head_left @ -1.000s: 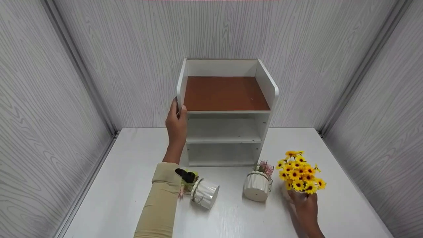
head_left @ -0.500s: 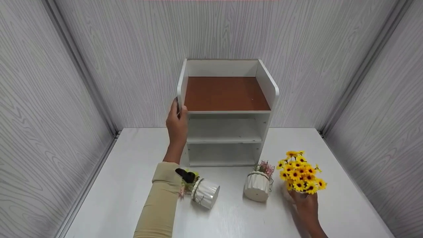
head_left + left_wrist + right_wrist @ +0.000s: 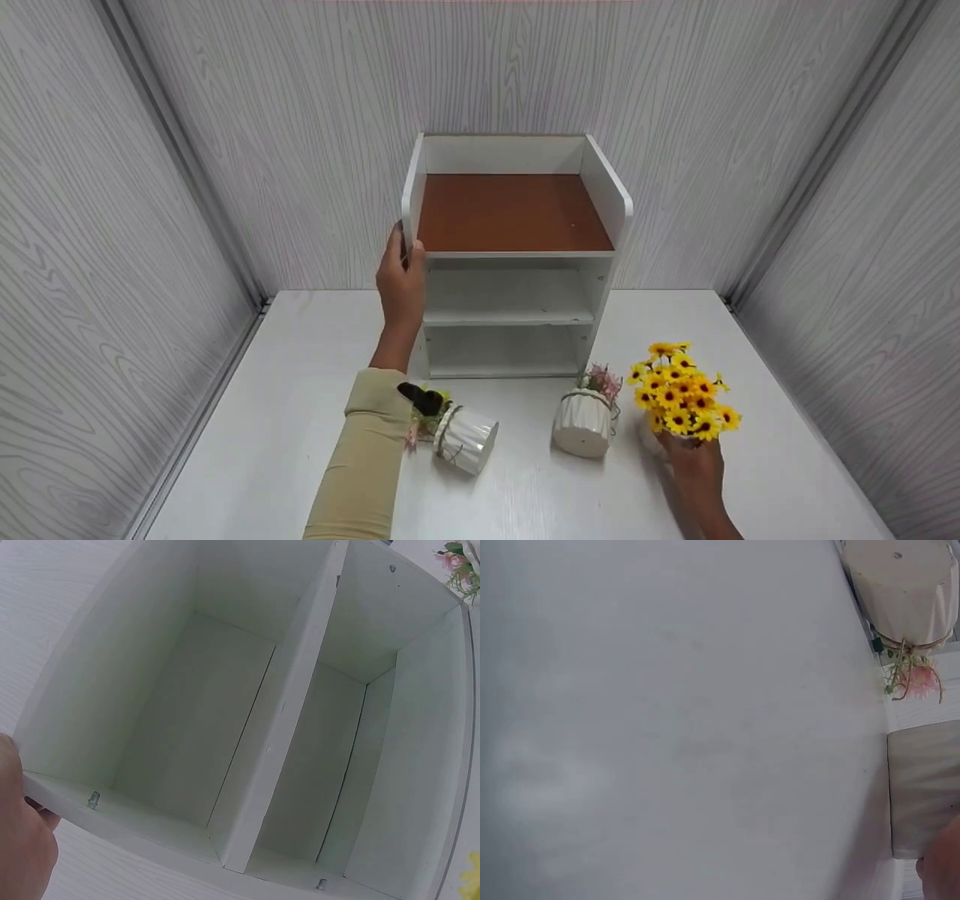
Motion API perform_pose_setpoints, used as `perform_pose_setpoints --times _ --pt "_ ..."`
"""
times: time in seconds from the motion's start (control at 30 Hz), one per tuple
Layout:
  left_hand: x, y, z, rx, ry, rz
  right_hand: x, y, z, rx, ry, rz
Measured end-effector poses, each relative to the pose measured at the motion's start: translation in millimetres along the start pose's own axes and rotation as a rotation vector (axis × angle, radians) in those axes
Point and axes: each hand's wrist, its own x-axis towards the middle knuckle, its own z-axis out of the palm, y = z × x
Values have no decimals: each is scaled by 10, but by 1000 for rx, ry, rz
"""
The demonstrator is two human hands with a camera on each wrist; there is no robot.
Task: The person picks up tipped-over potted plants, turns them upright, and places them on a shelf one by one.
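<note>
My left hand [image 3: 402,289] grips the left side panel of a small white shelf unit [image 3: 510,324] with a brown top board. In the left wrist view that hand [image 3: 26,836] is at the panel's edge, partly out of frame. At the right, my right hand [image 3: 694,469] holds a pot of yellow flowers [image 3: 682,394]; hand and blooms hide most of the pot. The right wrist view shows the held pot [image 3: 924,787] at its right edge, beside a bit of the hand [image 3: 941,866].
Two white flowerpots lie tipped over before the shelf: one [image 3: 466,441] near my left sleeve [image 3: 367,450], the other [image 3: 583,424] with pink flowers, between shelf and right hand. A white table [image 3: 517,502] carries everything, enclosed by grey wood-grain walls [image 3: 495,67].
</note>
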Motion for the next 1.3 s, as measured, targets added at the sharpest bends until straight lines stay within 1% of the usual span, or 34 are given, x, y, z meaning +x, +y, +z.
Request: perform_pose_setpoints --times 0.07,0.17,0.23,0.47,0.7,0.83,1.0,1.17,1.3 --pt "3 1 -2 2 5 5 9 -11 -6 -9 9 31" --pt "7 0 -4 5 9 7 22 -31 -13 -52 28 85" --pt "8 1 -5 0 10 12 31 -42 -17 -74 33 107" --pt "7 -2 2 -22 14 21 12 -91 -37 -89 54 66" --pt "23 -4 11 -28 2 1 -49 -308 -51 -99 68 78" --pt "30 -18 -7 -37 -2 -14 -109 -464 -36 -93 67 44" --pt "17 -22 -27 -49 1 -14 -202 -654 -12 -92 55 -9" --pt "5 -18 -8 -45 -3 -7 -280 -855 -16 -83 57 -90" --pt "-5 -18 8 -43 0 -7 -346 -1055 -30 -70 46 -151"
